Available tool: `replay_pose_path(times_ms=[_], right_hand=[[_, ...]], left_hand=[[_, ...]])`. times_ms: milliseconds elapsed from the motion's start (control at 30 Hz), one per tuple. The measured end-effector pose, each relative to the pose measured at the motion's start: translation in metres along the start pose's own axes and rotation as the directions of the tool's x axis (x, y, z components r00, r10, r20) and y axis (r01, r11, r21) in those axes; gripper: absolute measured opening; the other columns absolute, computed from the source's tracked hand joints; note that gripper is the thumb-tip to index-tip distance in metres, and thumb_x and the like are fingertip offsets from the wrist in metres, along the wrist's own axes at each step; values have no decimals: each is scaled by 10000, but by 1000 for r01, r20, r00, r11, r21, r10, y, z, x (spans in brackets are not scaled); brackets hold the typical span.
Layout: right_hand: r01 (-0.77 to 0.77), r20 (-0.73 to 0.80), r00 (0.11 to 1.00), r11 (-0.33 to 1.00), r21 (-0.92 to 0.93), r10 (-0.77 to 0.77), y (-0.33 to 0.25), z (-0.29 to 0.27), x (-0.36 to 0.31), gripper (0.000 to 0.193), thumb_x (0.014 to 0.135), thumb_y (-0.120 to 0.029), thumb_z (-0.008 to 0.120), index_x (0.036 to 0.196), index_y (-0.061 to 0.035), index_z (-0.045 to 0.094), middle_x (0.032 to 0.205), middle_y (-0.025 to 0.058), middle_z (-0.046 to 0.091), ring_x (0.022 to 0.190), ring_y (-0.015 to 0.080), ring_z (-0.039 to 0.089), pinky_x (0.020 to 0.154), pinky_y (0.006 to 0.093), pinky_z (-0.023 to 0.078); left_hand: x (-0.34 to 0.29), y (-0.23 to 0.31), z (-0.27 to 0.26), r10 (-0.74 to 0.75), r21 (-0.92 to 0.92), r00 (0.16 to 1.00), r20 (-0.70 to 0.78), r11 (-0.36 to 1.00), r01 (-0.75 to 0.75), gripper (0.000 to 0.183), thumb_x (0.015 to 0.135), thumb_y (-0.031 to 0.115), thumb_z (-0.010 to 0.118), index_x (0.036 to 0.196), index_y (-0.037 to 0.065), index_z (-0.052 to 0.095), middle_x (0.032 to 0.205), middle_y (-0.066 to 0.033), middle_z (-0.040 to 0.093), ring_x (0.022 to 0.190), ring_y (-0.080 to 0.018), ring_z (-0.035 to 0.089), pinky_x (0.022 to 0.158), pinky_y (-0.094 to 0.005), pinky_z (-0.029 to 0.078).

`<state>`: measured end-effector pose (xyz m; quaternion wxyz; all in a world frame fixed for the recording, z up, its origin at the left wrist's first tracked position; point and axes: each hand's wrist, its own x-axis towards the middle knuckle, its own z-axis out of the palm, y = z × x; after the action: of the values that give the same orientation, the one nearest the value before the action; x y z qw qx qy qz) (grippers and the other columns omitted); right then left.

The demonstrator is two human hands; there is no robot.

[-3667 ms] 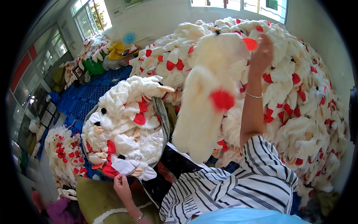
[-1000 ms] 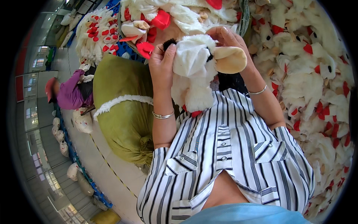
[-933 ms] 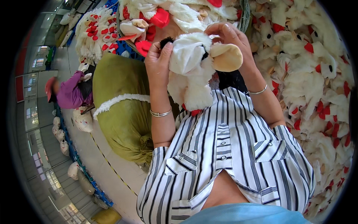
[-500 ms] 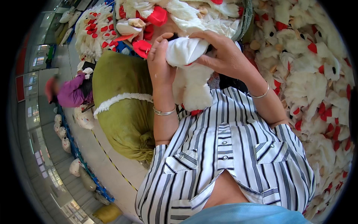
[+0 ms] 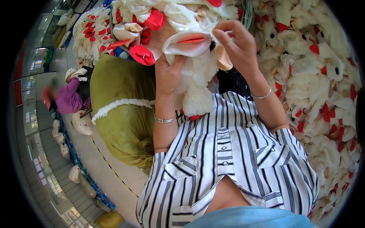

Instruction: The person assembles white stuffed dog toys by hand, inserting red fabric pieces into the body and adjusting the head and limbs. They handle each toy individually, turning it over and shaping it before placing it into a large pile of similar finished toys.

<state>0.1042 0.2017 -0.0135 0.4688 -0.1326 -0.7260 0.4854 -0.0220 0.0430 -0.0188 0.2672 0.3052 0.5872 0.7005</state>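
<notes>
The muzzle (image 5: pixel 180 48) appears to be at the step of being handled or checked, its red slit (image 5: pixel 194 40) faced upward. The white plush skin (image 5: pixel 195 83) is gripped by the left hand (image 5: pixel 167 76), closed just below the muzzle with the thumb in front; the rest hangs beneath that grip, before the striped shirt (image 5: pixel 224 152). The right hand (image 5: pixel 237 47) is raised beside the muzzle, near the tan ear (image 5: pixel 224 60), its fingers curled; owing to blur, whether anything is pinched there cannot be told. A steady left hold and a light right touch would seem called for next, the cloth looking floppy. Beyond the grip, heaped skins (image 5: pixel 186 15) are seen; to its left, an olive sack (image 5: pixel 121 81).
</notes>
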Motion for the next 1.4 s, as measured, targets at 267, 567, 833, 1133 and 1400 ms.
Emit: replay_pose_path(times_ms=[267,567,833,1133,1400], right_hand=[[258,234,946,959,-121,-225,-18,4,1,239,819,-48,709,1045,-9,643,1036,76,653,918,179,629,804,269,492],[-50,370,928,979,196,-27,-4,7,-8,142,924,-87,623,1031,-19,685,1066,61,643,967,157,595,849,265,464],[-25,-99,995,972,-235,2,-70,-42,18,219,959,-218,590,1026,-26,671,1016,92,691,895,188,647,871,314,486],[48,-205,978,994,98,-27,-45,-93,53,170,978,-131,565,909,-28,681,789,-43,613,700,31,509,620,184,407],[110,-358,930,993,51,-85,-34,-148,74,192,974,-189,584,936,-39,699,834,-44,645,726,22,535,650,177,432]], left_hand=[[-4,6,3,-84,43,992,90,996,80,252,896,100,654,1125,-3,638,987,-19,677,864,-79,621,757,-248,511],[-21,29,15,-177,-96,912,369,969,227,264,887,81,656,1132,-13,629,982,-16,678,870,-68,618,761,-235,501],[-4,26,1,-261,302,881,394,942,145,271,874,45,676,1136,-12,632,990,-16,680,849,-67,618,718,-238,520],[8,-5,-14,-145,441,920,363,897,-32,321,844,56,661,1143,-4,560,918,-53,645,816,-86,570,718,-258,491],[14,4,-8,-110,637,867,487,724,-266,424,813,80,628,1217,-16,542,903,-78,636,800,-115,566,716,-283,492]])
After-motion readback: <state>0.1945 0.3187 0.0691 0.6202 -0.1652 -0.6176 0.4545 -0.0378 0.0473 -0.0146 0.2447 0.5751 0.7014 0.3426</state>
